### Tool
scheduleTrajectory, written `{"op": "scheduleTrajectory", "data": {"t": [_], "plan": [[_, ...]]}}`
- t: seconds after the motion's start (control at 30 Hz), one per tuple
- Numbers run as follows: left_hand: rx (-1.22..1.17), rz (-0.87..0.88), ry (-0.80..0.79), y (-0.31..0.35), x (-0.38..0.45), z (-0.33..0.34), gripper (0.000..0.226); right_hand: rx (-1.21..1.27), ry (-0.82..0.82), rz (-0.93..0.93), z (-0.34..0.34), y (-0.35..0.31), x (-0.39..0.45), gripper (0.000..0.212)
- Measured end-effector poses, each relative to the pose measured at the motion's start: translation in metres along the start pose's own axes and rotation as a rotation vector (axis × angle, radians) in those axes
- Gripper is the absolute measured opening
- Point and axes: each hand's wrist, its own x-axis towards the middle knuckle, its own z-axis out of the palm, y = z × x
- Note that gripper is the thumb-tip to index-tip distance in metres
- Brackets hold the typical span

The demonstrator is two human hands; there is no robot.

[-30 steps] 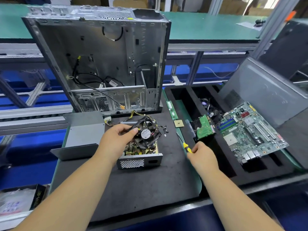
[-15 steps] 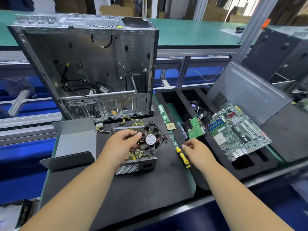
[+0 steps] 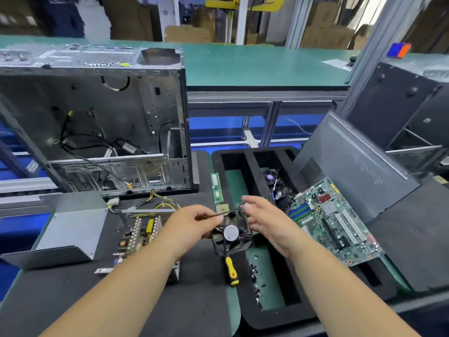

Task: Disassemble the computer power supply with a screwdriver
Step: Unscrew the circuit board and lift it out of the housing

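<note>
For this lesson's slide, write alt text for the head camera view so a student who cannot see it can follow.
Two bare hands, left hand and right hand, hold a small black cooling fan above a dark work mat. A yellow-handled screwdriver lies just below it. The opened power supply sits to the left, a green motherboard to the right.

Electronics teardown workshop: green-topped benches (image 3: 255, 64), gutted PC case (image 3: 97, 122), foam sorting tray (image 3: 243, 164), stacked cardboard boxes (image 3: 187, 32).
</note>
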Motion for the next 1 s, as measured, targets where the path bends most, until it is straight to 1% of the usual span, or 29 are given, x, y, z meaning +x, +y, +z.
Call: {"op": "scheduleTrajectory", "data": {"t": [0.07,0.2,0.27,0.4,0.47,0.57,0.63,0.67,0.7,0.73,0.77,0.8,0.83,0.87,0.9,0.93,0.97,1.0], "plan": [[0.032,-0.012,0.025,0.006,0.005,0.012,0.012,-0.136,-0.043,-0.022,-0.017,0.001,0.005,0.049],[0.047,-0.044,0.084,0.009,0.011,0.025,0.013,-0.27,-0.06,-0.069,-0.036,0.003,0.024,0.031],[0.046,-0.059,0.141,0.008,0.012,0.026,0.014,-0.301,-0.052,-0.061,-0.039,0.005,0.038,0.027],[0.029,-0.104,0.366,0.004,0.011,0.016,0.021,-0.256,-0.012,-0.015,-0.033,0.011,0.068,0.021],[0.037,-0.105,0.456,0.0,0.009,0.005,0.021,-0.234,0.022,0.0,-0.025,0.011,0.084,0.021],[0.037,-0.11,0.501,-0.007,0.006,-0.015,0.014,-0.187,0.03,0.004,-0.003,0.002,0.099,0.028],[0.03,-0.097,0.492,-0.009,0.006,-0.03,0.014,-0.137,0.001,-0.014,0.019,-0.009,0.105,0.025],[0.008,-0.077,0.474,-0.01,0.005,-0.039,0.019,-0.118,-0.026,-0.026,0.031,-0.015,0.107,0.023],[-0.021,-0.047,0.441,-0.01,0.004,-0.047,0.031,-0.115,-0.05,-0.039,0.045,-0.021,0.11,0.023],[-0.012,-0.012,0.399,-0.011,0.002,-0.056,0.05,-0.128,-0.071,-0.052,0.058,-0.026,0.112,0.025],[0.082,0.026,0.366,-0.013,-0.001,-0.066,0.073,-0.146,-0.087,-0.06,0.072,-0.032,0.113,0.028],[0.254,0.064,0.344,-0.015,-0.004,-0.077,0.094,-0.157,-0.096,-0.066,0.085,-0.037,0.114,0.03],[0.464,0.109,0.335,-0.018,-0.008,-0.087,0.109,-0.155,-0.105,-0.069,0.099,-0.042,0.114,0.029],[0.678,0.167,0.345,-0.022,-0.011,-0.099,0.117,-0.154,-0.114,-0.069,0.114,-0.045,0.115,0.027],[0.86,0.229,0.36,-0.023,-0.012,-0.107,0.118,-0.154,-0.121,-0.073,0.124,-0.047,0.115,0.021],[0.978,0.274,0.38,-0.024,-0.014,-0.117,0.114,-0.17,-0.133,-0.082,0.137,-0.049,0.116,0.012],[1.042,0.294,0.398,-0.026,-0.017,-0.128,0.108,-0.188,-0.144,-0.092,0.15,-0.052,0.115,0.013],[1.074,0.295,0.41,-0.028,-0.019,-0.139,0.102,-0.207,-0.151,-0.101,0.163,-0.054,0.115,0.019]]}}
